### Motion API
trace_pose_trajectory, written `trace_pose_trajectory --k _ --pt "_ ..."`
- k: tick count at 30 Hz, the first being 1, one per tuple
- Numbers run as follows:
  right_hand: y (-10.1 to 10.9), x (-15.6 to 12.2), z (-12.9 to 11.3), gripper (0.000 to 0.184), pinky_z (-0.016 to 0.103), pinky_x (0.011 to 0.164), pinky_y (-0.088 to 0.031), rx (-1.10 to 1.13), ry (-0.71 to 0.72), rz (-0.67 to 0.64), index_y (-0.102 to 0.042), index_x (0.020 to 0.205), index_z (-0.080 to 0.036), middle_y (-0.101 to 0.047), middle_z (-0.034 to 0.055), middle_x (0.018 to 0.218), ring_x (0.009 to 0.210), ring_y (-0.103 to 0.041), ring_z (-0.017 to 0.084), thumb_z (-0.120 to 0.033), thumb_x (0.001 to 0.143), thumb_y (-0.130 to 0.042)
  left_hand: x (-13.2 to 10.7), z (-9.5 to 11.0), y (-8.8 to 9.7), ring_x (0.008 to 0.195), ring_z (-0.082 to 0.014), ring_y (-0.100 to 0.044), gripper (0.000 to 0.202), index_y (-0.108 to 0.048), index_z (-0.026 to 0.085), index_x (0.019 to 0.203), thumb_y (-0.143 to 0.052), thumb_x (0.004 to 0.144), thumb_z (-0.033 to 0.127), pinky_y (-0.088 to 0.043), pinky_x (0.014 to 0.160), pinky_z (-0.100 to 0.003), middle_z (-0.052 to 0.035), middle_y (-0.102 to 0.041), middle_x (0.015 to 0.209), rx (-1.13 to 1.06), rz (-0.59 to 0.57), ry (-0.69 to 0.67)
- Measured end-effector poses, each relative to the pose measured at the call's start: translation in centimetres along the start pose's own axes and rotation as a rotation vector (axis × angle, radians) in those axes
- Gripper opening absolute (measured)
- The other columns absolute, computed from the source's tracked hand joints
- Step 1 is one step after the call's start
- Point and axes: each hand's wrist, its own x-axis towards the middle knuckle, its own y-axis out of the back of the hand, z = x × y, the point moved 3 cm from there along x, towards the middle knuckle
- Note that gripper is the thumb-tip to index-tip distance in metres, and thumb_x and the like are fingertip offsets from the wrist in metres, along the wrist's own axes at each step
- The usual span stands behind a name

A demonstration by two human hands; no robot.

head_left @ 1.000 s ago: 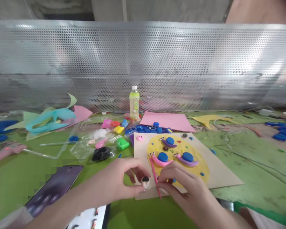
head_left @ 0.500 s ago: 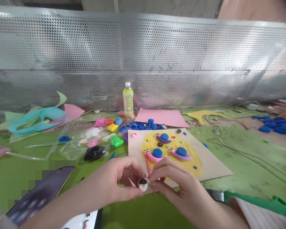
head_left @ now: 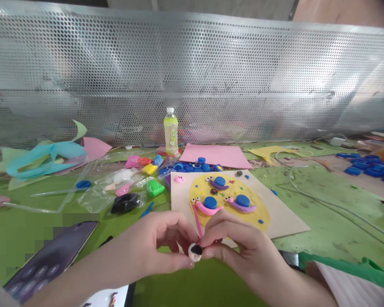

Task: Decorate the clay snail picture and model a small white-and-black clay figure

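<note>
My left hand [head_left: 153,247] and my right hand [head_left: 240,251] meet low in the middle, both pinching a small white clay ball with a black spot [head_left: 195,251]. My right hand also holds a thin pink stick [head_left: 197,219] that rises between the fingers. Just beyond lies a beige card [head_left: 284,217] with a yellow clay disc [head_left: 262,213] on it. Three clay snails with blue cap shells sit on the disc, among them a pink one [head_left: 208,207] and a purple one [head_left: 241,204].
A phone [head_left: 51,260] lies at lower left. Clay packets in bags [head_left: 137,179], blue caps [head_left: 192,166], a green drink bottle [head_left: 170,136], pink paper [head_left: 216,155] and paper scraps [head_left: 48,155] litter the green table. A perforated metal wall [head_left: 243,85] stands behind. A cable [head_left: 323,200] runs right.
The view has shifted slightly. My hands have drawn closer together around the clay ball, and the pink stick now stands more upright between my right fingers.
</note>
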Motion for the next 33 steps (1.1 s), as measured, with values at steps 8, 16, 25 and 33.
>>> trace_pose_trajectory --k 8,16,25,33 --pt "0.2 -0.1 0.1 0.017 0.017 0.069 -0.056 0.028 -0.055 0.007 -0.075 0.083 -0.024 -0.068 -0.0001 0.078 0.072 -0.065 0.01 -0.037 0.09 -0.067 0.1 -0.1 0.1 0.085 -0.0124 -0.063 0.016 -0.065 0.022 0.095 -0.075 0.082 0.022 -0.049 0.078 -0.025 0.0045 -0.069 0.09 -0.054 -0.002 0.026" --pt "0.2 -0.2 0.5 0.006 0.014 0.071 -0.053 0.097 -0.119 0.02 -0.078 0.086 -0.025 -0.069 -0.0009 0.08 0.074 -0.065 0.008 -0.021 0.085 -0.074 -0.1 -0.1 0.0 0.081 -0.0093 -0.062 0.015 -0.066 0.023 0.093 -0.077 0.082 0.023 -0.047 0.073 -0.021 0.0063 -0.069 0.088 -0.075 0.008 0.005" --pt "0.5 -0.2 0.3 0.009 0.016 0.067 -0.055 -0.009 -0.134 0.072 -0.068 0.092 -0.026 -0.071 -0.0012 0.085 0.075 -0.066 0.01 -0.02 0.09 -0.062 -0.1 0.0 0.2 0.084 -0.0099 -0.066 0.015 -0.067 0.023 0.094 -0.077 0.082 0.021 -0.05 0.078 -0.021 0.0044 -0.073 0.092 -0.162 0.013 -0.002" --pt "0.6 -0.7 0.5 0.008 0.014 0.061 -0.052 -0.084 -0.11 0.036 -0.06 0.083 -0.027 -0.064 -0.005 0.072 0.066 -0.061 0.008 -0.024 0.09 -0.063 -0.1 0.6 1.2 0.079 -0.0085 -0.065 0.018 -0.067 0.021 0.091 -0.078 0.078 0.014 -0.049 0.073 -0.019 0.0039 -0.071 0.085 -0.131 0.122 0.013"
